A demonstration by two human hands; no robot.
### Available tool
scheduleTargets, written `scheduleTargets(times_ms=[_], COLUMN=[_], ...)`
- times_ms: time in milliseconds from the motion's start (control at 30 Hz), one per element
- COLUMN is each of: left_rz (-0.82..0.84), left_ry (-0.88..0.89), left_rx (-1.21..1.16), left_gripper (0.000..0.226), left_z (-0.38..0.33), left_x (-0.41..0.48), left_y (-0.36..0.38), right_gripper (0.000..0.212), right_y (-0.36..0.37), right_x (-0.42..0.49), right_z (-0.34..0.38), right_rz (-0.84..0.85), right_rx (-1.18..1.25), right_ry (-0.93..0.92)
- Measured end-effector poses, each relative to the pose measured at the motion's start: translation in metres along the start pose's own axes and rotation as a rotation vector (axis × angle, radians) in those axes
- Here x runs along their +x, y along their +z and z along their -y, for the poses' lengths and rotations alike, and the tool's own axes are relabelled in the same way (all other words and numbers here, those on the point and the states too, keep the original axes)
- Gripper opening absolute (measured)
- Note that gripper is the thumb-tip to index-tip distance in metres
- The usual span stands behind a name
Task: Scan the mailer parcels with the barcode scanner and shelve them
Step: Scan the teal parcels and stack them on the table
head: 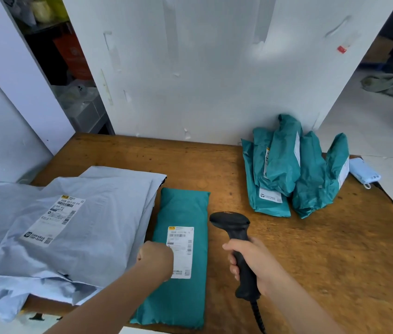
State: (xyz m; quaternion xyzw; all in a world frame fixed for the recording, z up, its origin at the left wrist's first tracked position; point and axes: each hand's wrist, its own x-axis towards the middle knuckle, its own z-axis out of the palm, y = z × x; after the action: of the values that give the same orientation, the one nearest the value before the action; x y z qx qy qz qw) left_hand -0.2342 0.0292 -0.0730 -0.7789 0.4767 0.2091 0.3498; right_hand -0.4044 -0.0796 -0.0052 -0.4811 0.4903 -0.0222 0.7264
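A person is standing at a wooden bench point(323, 249), and only the forearms and hands are showing. A teal mailer parcel point(183, 208) is lying flat near the front edge of the bench, its long side running away from the person, with a white shipping label point(182, 239) facing up.

The left hand point(155, 257) is curled into a fist and is resting on the parcel's left half, its knuckles covering the left edge of the label. It is holding nothing that I can see.

The right hand point(253, 263) is gripping the handle of a black barcode scanner point(232, 224), fingers wrapped round it. The scanner is sitting just to the right of the parcel, close beside it, with its head pointing away from the person. A coiled cable point(259, 317) is trailing from the handle's base.

To the left, a pile of grey mailer bags point(89, 213) is lying on the bench, touching the parcel's left edge. At the far right, well apart from both hands, several more teal parcels point(284, 165) are leaning against a white wall point(202, 68).
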Motion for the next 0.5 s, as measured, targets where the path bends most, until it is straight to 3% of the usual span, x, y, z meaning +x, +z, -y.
scheduleTargets(times_ms=[133, 233, 500], left_rz=[-0.208, -0.260, -0.547], left_ry=[0.044, 0.098, 0.350], left_rx=[-0.179, -0.375, -0.546], left_gripper=[0.024, 0.010, 0.029], left_z=[-0.008, -0.011, -0.038], left_x=[0.012, 0.028, 0.079], left_y=[-0.024, -0.040, -0.137], right_gripper=[0.015, 0.017, 0.022], right_y=[-0.006, -0.014, -0.074], right_x=[-0.001, -0.004, -0.020], right_z=[0.005, 0.011, 0.033], right_rz=[-0.043, -0.086, -0.284], right_rx=[0.023, 0.044, 0.128], right_ry=[-0.017, -0.024, -0.134])
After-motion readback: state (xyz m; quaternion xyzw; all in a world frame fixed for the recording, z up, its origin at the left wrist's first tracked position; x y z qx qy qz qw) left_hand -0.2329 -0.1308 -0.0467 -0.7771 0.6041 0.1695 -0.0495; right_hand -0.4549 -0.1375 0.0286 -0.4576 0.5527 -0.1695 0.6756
